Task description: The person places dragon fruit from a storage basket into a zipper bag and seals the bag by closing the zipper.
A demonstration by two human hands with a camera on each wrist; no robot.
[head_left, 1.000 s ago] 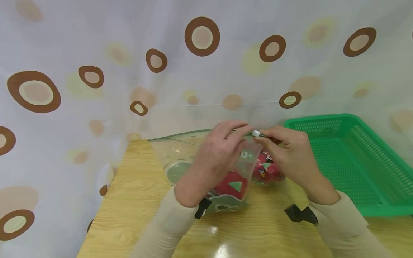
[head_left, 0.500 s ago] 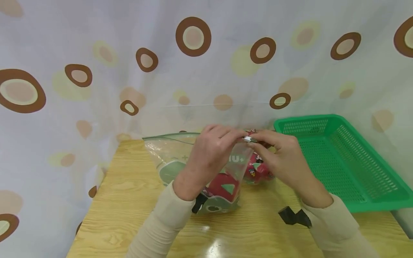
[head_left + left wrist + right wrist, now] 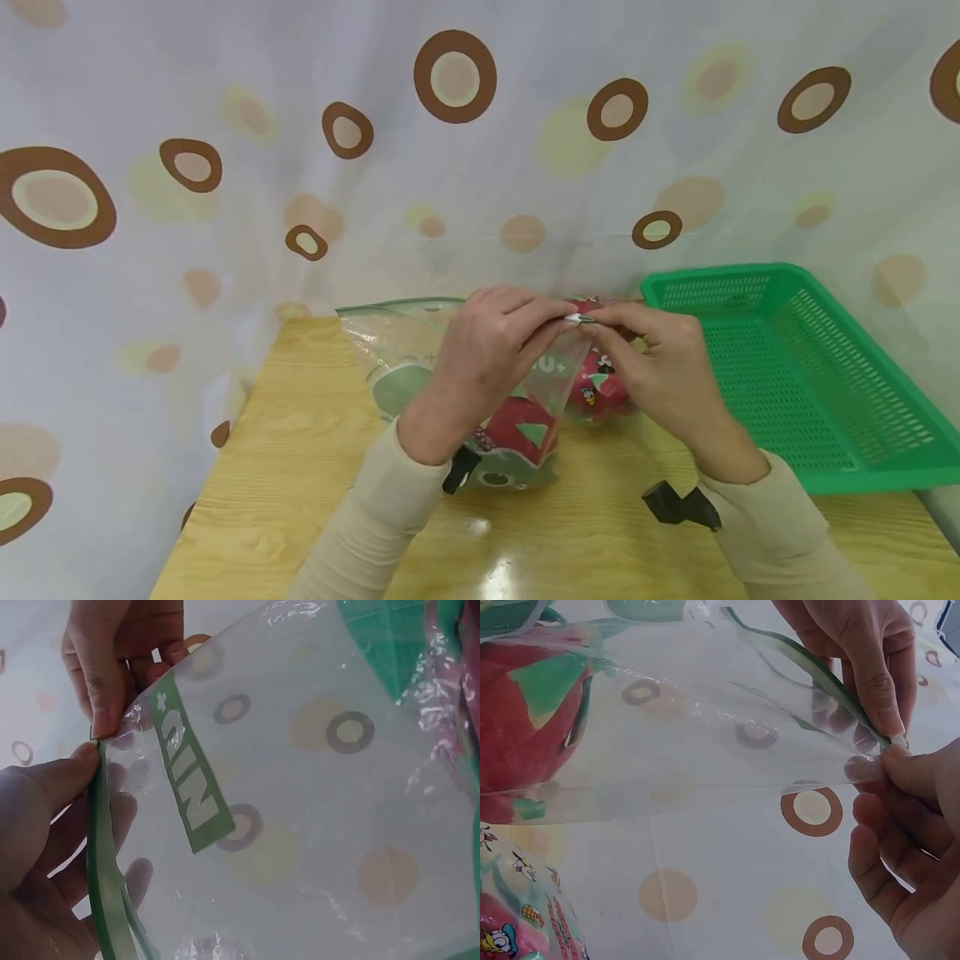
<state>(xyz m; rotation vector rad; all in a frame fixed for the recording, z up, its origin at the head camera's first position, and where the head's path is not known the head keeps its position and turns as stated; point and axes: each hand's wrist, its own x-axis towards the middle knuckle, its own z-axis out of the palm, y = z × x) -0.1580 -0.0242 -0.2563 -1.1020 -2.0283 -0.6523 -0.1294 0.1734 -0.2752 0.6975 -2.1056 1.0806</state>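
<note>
We see the left hand [image 3: 483,350] pinching the green-edged mouth of a clear zip bag [image 3: 411,385], thumb pressed to the strip and other fingers behind the film, right beside a small white slider [image 3: 574,318]. The right hand [image 3: 670,367] pinches the corner end of the same strip, its thumb and index finger together, so we find both grips nearly meeting. The bag stands on the wooden surface [image 3: 300,483] with a red item [image 3: 519,427] inside; a cartoon-printed pack [image 3: 600,385] sits between it and the green basket [image 3: 870,482].
</note>
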